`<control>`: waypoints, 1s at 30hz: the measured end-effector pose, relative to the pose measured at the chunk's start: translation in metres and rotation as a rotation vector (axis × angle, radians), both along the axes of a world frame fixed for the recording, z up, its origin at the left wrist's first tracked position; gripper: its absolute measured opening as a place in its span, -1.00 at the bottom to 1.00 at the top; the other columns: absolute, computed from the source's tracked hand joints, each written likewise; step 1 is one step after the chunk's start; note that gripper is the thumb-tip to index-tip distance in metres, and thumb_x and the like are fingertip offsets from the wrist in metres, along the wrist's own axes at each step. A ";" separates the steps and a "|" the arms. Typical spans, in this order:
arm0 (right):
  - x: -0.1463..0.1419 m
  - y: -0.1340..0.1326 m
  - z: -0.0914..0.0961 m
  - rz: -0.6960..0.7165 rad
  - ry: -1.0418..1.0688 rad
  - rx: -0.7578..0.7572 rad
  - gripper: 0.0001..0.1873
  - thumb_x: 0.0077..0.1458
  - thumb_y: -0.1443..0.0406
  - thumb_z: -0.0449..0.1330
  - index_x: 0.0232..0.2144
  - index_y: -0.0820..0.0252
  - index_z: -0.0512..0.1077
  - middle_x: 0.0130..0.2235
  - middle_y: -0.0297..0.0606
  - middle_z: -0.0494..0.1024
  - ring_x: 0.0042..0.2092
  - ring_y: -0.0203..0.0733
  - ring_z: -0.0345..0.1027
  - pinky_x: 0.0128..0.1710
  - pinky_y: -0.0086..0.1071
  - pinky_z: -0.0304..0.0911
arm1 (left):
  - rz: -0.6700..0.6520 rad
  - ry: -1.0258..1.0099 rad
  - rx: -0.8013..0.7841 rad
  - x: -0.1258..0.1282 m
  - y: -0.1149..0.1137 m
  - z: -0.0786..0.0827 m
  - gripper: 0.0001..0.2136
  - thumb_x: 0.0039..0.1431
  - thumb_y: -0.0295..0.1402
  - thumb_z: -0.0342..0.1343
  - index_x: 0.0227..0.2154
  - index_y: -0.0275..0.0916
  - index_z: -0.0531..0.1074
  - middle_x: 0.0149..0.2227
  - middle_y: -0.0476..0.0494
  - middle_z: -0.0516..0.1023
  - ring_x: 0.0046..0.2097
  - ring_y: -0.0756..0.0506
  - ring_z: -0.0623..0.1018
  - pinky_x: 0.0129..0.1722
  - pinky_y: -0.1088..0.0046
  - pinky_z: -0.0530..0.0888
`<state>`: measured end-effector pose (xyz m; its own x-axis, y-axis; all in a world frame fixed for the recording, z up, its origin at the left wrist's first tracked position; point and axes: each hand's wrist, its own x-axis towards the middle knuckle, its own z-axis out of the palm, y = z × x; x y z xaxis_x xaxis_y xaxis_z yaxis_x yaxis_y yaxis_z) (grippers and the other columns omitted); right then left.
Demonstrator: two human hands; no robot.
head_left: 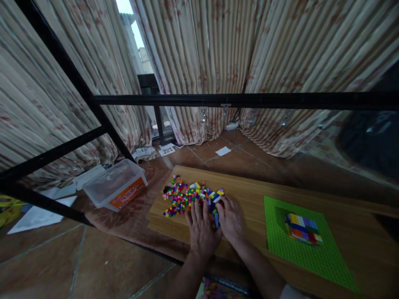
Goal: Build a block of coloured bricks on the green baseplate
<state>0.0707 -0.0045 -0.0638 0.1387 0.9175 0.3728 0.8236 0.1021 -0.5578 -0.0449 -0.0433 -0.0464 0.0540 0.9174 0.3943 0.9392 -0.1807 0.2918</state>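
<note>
A loose pile of small coloured toy building bricks (182,197) is spread on a wooden board (249,191). My left hand (201,226) lies over the near right side of the pile, palm down, fingers stretched and slightly apart. Beside it, my right hand (231,218) rests at the pile's right edge, its fingers bent but apart among the bricks. Between the two hands a blue brick (216,219) shows. Both hands cover part of the bricks. To the right, a block of joined bricks (303,228) sits on a green studded baseplate (279,245).
A clear plastic box (115,182) with an orange label stands left of the board. A black metal frame (187,99) crosses behind, with striped curtains (202,50) beyond. Papers (223,151) lie on the tiled floor (46,265).
</note>
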 end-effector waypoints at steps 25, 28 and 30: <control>0.026 0.016 0.031 0.431 0.239 -0.017 -0.61 0.26 0.16 -0.03 0.04 0.12 0.40 0.10 -0.14 0.44 0.20 -0.12 0.21 0.23 -0.11 0.11 | -0.004 0.106 0.039 0.000 -0.001 -0.001 -0.24 0.10 0.05 0.07 0.26 -0.30 0.12 0.29 -0.48 0.13 0.31 -0.38 0.12 0.19 -0.12 0.10; 0.056 -0.021 0.047 0.333 0.255 0.037 -0.61 0.26 0.19 -0.02 0.08 0.12 0.34 0.12 -0.12 0.42 0.19 -0.11 0.21 0.20 -0.10 0.15 | -0.013 0.097 0.042 0.000 -0.001 0.000 -0.24 0.09 0.05 0.08 0.25 -0.31 0.13 0.27 -0.49 0.15 0.30 -0.38 0.14 0.18 -0.10 0.13; 0.091 -0.053 0.055 0.234 0.223 0.066 -0.61 0.25 0.19 0.00 0.09 0.11 0.32 0.13 -0.13 0.40 0.18 -0.11 0.22 0.18 -0.10 0.18 | -0.026 0.086 0.050 0.000 -0.001 0.002 -0.24 0.09 0.05 0.09 0.25 -0.32 0.12 0.27 -0.50 0.15 0.29 -0.38 0.15 0.18 -0.08 0.13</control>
